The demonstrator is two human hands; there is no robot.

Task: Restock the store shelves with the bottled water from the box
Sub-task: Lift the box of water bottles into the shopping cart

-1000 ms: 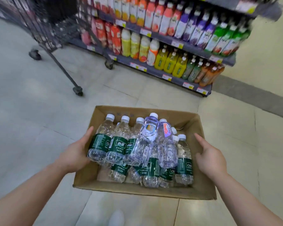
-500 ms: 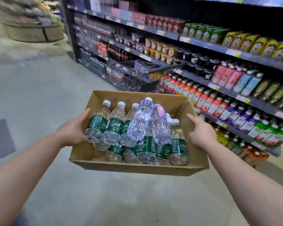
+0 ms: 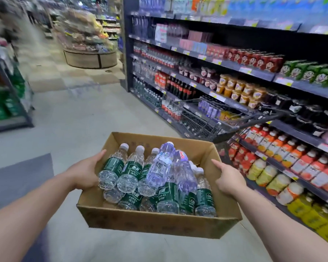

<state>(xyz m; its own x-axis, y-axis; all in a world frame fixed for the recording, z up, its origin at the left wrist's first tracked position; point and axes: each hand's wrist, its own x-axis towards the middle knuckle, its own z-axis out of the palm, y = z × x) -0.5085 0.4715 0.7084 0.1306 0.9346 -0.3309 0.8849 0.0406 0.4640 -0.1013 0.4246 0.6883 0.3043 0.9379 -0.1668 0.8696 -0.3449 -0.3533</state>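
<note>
Box (image 3: 155,222) is carried at waist level, clear of the floor, both forearms extended. Left hand (image 3: 83,173) clasps the box's left wall, thumb along the rim, fingers (image 3: 95,183) curling to the outside and under; right hand (image 3: 228,179) does the same on the right wall. Judged reason: opposed side grips keep an open-topped, heavy load level.

Contents: bottled water (image 3: 155,178), all lying on their sides, caps toward the far wall. Green-labelled bottles (image 3: 130,172) form the lower layers; two purple-tinted bottles (image 3: 162,164) lie loose on top and would probably roll if the box tipped.

Beyond, right: wire shopping cart (image 3: 212,118) parked against the drink shelves (image 3: 244,67). Water-like bottles (image 3: 148,93) sit on the lower shelves at the aisle's far end, a likely destination. Nothing is shelved yet.
</note>
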